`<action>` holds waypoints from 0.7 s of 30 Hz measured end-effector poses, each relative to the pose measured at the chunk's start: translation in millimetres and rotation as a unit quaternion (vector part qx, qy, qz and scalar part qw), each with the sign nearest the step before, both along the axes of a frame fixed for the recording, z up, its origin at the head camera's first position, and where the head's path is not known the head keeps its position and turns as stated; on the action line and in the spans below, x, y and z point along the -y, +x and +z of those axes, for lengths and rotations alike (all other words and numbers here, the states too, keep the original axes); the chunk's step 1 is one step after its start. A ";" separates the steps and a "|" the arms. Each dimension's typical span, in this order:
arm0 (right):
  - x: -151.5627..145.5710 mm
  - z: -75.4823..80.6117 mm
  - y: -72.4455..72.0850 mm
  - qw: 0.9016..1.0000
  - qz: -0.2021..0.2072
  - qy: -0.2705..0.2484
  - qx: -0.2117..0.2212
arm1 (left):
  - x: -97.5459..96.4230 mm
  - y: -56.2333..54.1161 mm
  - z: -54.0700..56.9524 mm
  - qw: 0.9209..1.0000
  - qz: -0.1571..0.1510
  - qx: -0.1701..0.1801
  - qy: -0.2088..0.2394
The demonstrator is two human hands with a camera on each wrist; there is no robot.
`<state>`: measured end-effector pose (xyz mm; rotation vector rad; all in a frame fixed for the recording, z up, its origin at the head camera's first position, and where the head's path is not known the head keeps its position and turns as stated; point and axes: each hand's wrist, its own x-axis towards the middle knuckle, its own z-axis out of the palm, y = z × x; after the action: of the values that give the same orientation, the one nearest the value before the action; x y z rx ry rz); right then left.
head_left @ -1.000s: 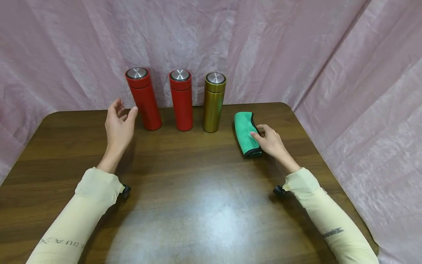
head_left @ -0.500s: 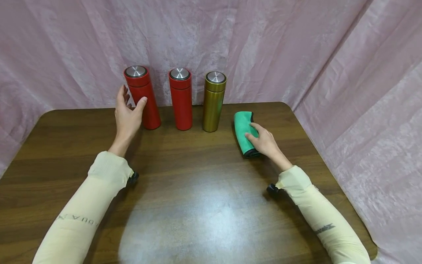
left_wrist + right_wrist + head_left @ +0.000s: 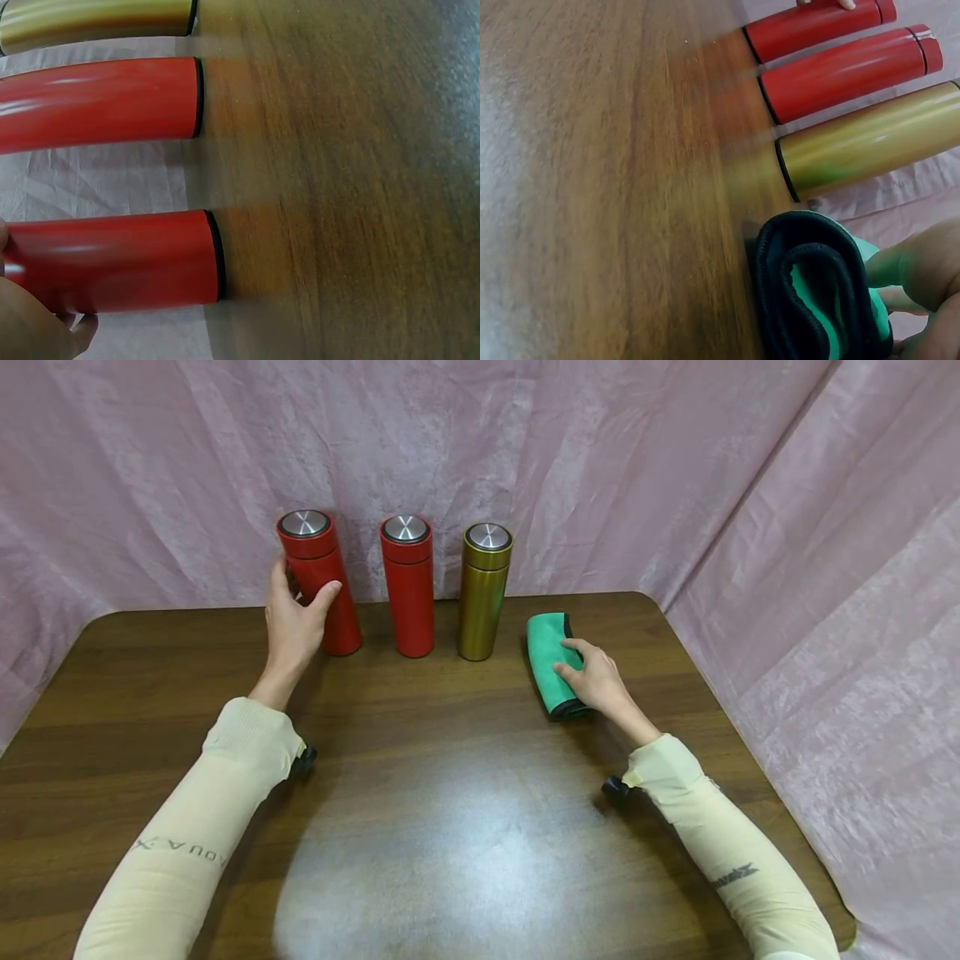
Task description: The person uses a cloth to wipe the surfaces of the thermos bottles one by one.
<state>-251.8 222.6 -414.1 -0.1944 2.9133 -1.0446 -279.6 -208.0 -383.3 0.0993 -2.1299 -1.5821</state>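
Observation:
At the back left of the table stands a red thermos (image 3: 336,610) with a silver-topped lid. My left hand (image 3: 292,625) grips it at mid-height, thumb across the front and fingers behind; in the left wrist view only part of the hand (image 3: 34,322) shows at the edge. Over on the right lies a rolled green cloth (image 3: 547,668) with black edging, its coiled end facing the right wrist camera. My right hand (image 3: 598,678) holds this cloth from its right side, with thumb and fingers on it. Some of those fingertips are hidden.
A second red thermos (image 3: 411,602) stands just right of the gripped one, then a gold thermos (image 3: 482,610), both upright near the back edge. The wooden table (image 3: 435,777) reflects a bright light. Pink curtains (image 3: 600,468) hang behind and on the right.
My left hand has moved forward and right, from beside the left red thermos to a grip on it. The right hand has shifted left, further over the green cloth, which stays in place.

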 end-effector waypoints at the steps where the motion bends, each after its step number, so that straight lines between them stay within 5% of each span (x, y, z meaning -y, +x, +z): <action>1: 0.3 0.2 -0.3 1.000 0.000 -0.001 -0.005 | 0.0 0.4 0.5 1.000 -0.001 0.000 0.002; 9: 4.2 2.8 1.5 0.999 -0.002 -0.026 -0.037 | 2.2 0.8 1.6 1.000 0.004 0.000 0.001; 21: 2.3 2.1 9.9 0.994 -0.033 -0.099 0.008 | 3.3 8.1 3.6 1.000 -0.005 -0.003 0.005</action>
<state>-241.8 220.2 -412.1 -0.0960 2.8164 -1.3403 -271.5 -211.3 -379.7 0.0877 -2.1209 -1.5966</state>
